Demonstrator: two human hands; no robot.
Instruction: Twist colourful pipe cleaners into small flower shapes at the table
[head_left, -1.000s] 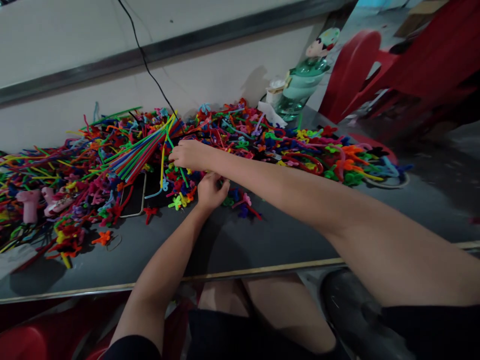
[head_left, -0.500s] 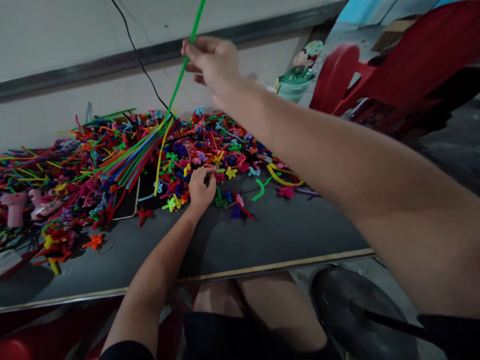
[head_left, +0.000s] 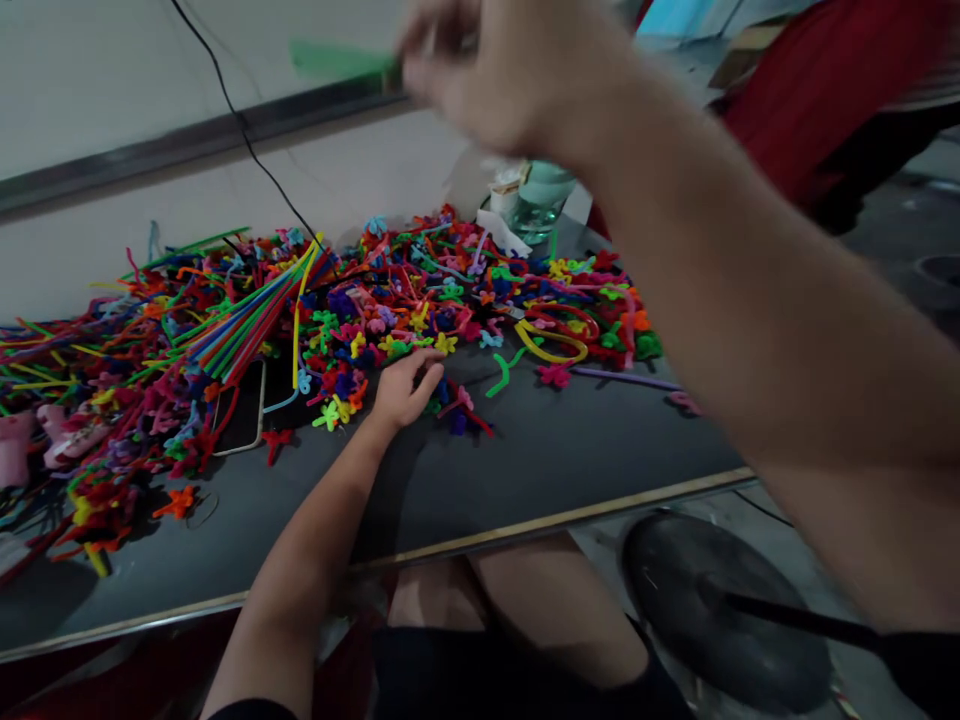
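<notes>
High over the table, my right hand is closed on a green pipe cleaner; both are smeared by motion. The pipe cleaner sticks out to the left of the fingers, in front of the wall. My left hand rests on the table at the front of a heap of small twisted pipe-cleaner flowers, thumb apart from the fingers, with nothing seen in it. To its left lies a fanned bundle of straight, multicoloured pipe cleaners. A bent green piece lies to the right of the hand.
A dark phone-like slab with a pale rim lies under the bundle. Pink tool-like objects sit at the left. A greenish glass-like container stands behind the heap. A black cable hangs along the wall. A round black stool is below right.
My right hand has moved up and to the right, pulling the green pipe cleaner clear of the bundle. My left hand stays at the heap while the view shifts slightly.
</notes>
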